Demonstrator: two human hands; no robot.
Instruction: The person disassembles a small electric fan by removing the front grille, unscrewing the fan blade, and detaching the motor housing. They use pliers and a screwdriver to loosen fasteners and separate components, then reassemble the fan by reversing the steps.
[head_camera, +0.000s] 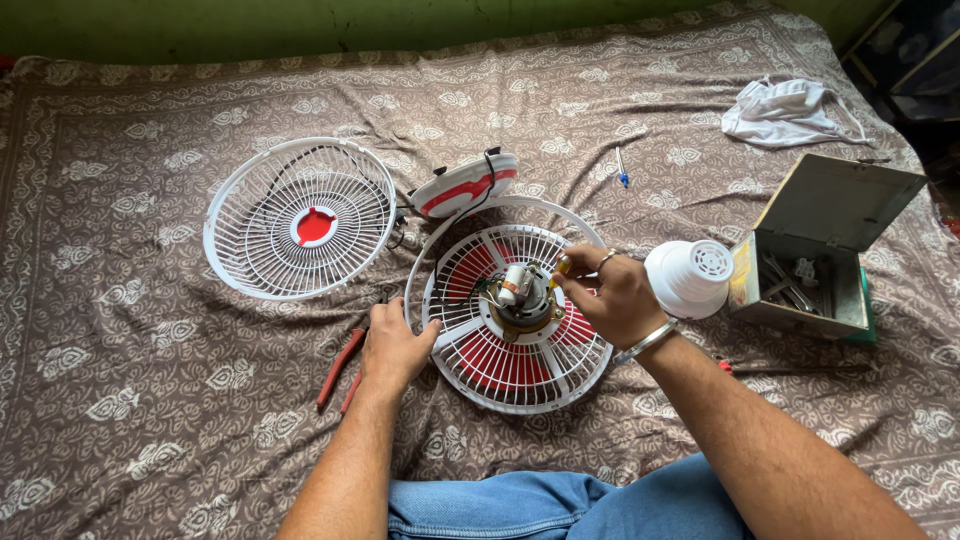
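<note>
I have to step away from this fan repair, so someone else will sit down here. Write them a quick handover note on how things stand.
Left hand: flat on the rim of the white wire rear fan guard, steadying it.
Right hand: holds a yellow-handled screwdriver, tip at the exposed motor in the guard's centre.
Done: round white front grille is off, lying to the left; white ribbed motor cover is off, lying to the right.
Nearby: red-handled pliers beside the left hand; open metal toolbox far right.
Left: the motor still sits in the guard.
</note>
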